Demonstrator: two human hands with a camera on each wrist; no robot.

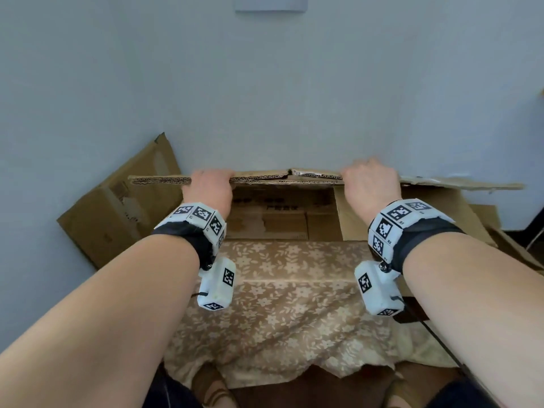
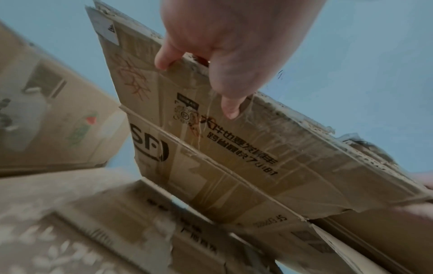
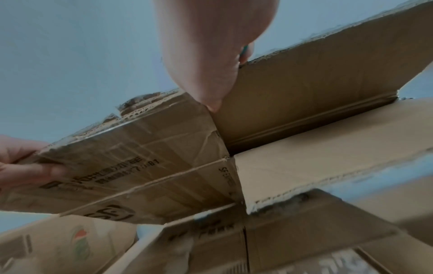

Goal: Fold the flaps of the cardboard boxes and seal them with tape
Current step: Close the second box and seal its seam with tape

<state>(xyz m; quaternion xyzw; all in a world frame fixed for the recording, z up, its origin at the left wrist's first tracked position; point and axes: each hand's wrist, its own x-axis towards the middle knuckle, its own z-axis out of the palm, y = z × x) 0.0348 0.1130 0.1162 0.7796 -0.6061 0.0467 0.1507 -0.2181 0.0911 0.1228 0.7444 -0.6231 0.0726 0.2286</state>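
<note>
Flap-folding step in hand — your left hand (image 1: pixel 207 188) and right hand (image 1: pixel 369 187) each grip the top edge of the cardboard box (image 2: pixel 234 148) held upright above the cloth-covered counter (image 1: pixel 279 290), fingers clamped on its flaps — next, open it square.

Floral-cloth table (image 1: pixel 282 304) against wall; cardboard boxes (image 1: pixel 282 222) along far edge.

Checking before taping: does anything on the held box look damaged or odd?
Yes. The flap both hands hold has a torn, ragged top edge near its middle, and old clear tape still clings to its printed face, wrinkled.
</note>
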